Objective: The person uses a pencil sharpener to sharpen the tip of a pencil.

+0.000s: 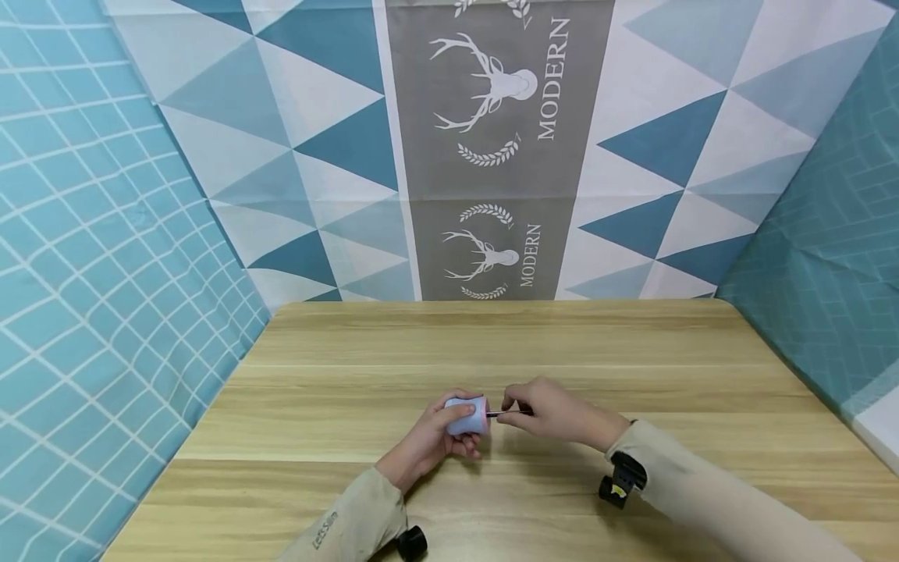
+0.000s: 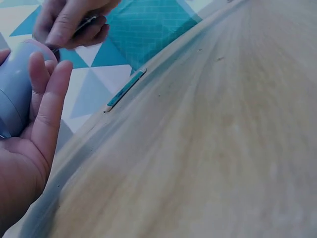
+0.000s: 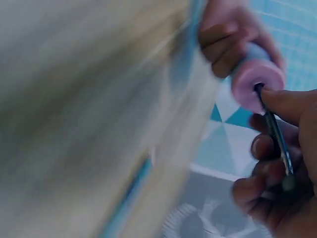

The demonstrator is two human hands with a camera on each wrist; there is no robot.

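A light-blue cylindrical pencil sharpener with a pink end lies on its side in my left hand, thumb across its top and some fingers underneath. In the left wrist view, two fingers of that hand stand up alongside its blue body. My right hand pinches a dark, slim pencil, thumb along its shaft. One end of that pencil sits in the hole of the sharpener's pink face; its tip is hidden inside.
A teal pencil lies on the wooden table, near the table's edge in the left wrist view. Patterned cloth walls rise behind and beside the table. A white ledge shows at far right.
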